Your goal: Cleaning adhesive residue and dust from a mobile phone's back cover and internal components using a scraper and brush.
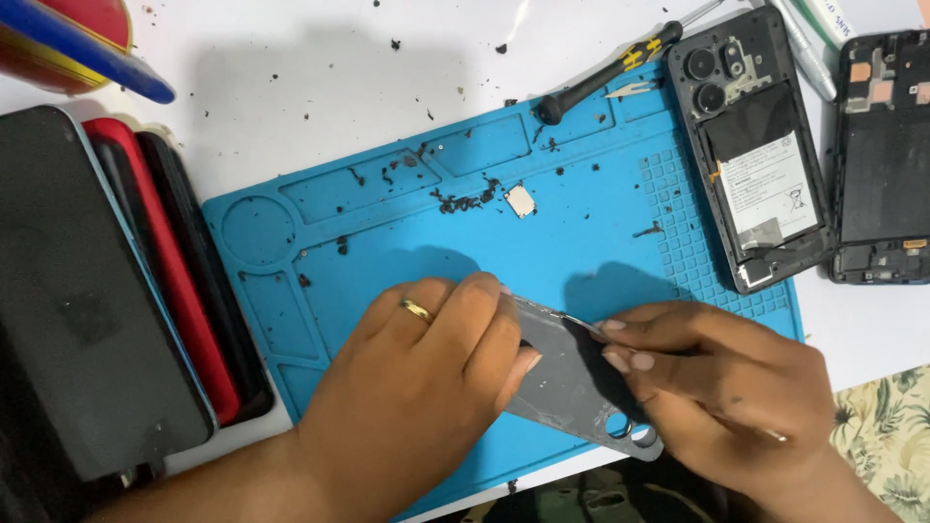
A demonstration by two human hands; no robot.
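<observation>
The left hand point(426, 378) hides the nine o'clock end of the grey back cover point(572, 378), and the right hand point(717, 387) buries most of the thin metal tool point(581, 323). At three o'clock the second opened phone point(886, 155) is cut off by the edge. At nine o'clock, the stacked phones point(107, 291) run out of view.

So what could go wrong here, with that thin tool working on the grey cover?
The thin metal tool in the right hand points toward the left hand that pins the grey back cover; a slip might jab a finger. Black debris on the blue mat might reach the opened phone.
</observation>
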